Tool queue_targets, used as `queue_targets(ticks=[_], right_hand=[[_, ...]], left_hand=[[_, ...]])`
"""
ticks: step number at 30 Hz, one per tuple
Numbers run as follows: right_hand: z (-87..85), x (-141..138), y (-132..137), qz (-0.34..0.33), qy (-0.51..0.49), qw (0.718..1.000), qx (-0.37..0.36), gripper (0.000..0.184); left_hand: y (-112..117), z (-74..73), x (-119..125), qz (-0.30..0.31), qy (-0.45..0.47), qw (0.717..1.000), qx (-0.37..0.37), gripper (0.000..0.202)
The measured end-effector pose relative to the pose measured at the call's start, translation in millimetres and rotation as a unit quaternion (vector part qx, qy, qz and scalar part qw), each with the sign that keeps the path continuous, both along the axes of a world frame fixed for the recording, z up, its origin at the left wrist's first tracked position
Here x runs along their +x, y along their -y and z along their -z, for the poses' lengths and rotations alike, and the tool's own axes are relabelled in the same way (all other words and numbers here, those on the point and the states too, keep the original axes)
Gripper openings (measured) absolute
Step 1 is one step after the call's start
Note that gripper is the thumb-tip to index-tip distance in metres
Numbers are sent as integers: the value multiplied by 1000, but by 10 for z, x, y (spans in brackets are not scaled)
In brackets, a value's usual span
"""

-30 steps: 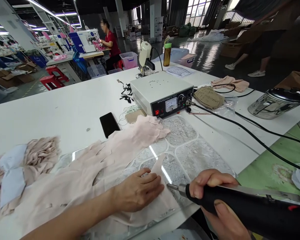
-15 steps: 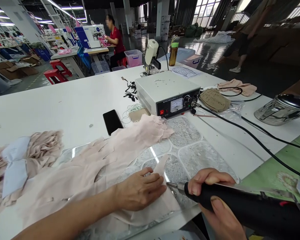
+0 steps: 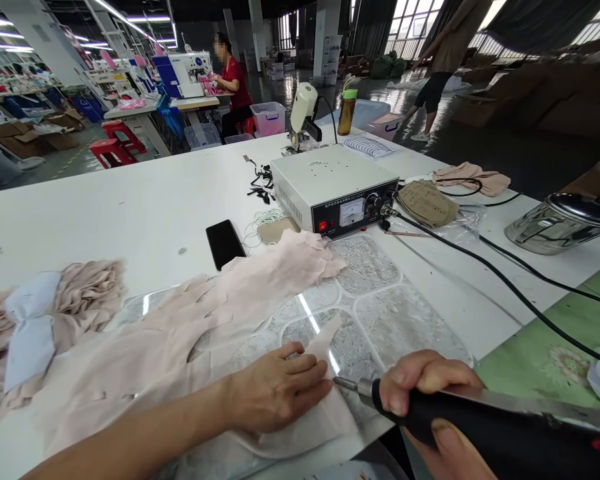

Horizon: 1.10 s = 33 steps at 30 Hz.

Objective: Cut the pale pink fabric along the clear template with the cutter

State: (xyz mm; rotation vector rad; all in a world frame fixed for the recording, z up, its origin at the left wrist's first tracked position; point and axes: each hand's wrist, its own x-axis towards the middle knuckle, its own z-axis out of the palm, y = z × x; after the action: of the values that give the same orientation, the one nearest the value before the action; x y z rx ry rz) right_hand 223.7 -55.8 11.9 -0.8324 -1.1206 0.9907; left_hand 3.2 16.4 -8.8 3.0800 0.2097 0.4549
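Note:
My left hand [image 3: 280, 390] lies on a pale pink fabric piece [image 3: 325, 410], its fingers slightly bent and pressing the cloth against a marbled board [image 3: 405, 320]. A narrow tongue of that cloth sticks out beyond my fingertips. My right hand [image 3: 435, 400] is wrapped around a black ultrasonic hand tool [image 3: 500, 427] with a slim metal tip. The tip is at the cloth's right edge, close to my left fingertips; whether it touches cannot be made out. More pale pink fabric pieces [image 3: 275, 267] lie overlapping across the board to the left.
A control box [image 3: 335, 187] with a lit red switch stands behind the board, beside a phone [image 3: 225, 244]. A black cable [image 3: 505, 267] crosses the right side. A tied fabric bundle [image 3: 87, 293] lies left, a metal pot [image 3: 565, 223] right. Two people are farther back.
The tool and my right hand have shifted slightly down, with the tip lower along the cloth's edge. My left hand stays almost in place. A person walking in the background has moved left.

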Motion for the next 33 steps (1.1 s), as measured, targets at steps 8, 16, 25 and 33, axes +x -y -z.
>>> queue_targets(ticks=[8, 16, 25, 33], right_hand=[[-15, 12, 142, -50, -11, 999, -16, 11], [41, -11, 136, -31, -39, 999, -4, 12], [133, -24, 118, -12, -17, 999, 33, 13], [42, -40, 106, -2, -28, 999, 22, 11]], left_hand=[[86, 38, -18, 3, 24, 999, -27, 25], [-72, 14, -47, -13, 48, 997, -59, 23], [-290, 6, -20, -4, -33, 997, -66, 30], [-306, 20, -76, -2, -39, 998, -45, 27]])
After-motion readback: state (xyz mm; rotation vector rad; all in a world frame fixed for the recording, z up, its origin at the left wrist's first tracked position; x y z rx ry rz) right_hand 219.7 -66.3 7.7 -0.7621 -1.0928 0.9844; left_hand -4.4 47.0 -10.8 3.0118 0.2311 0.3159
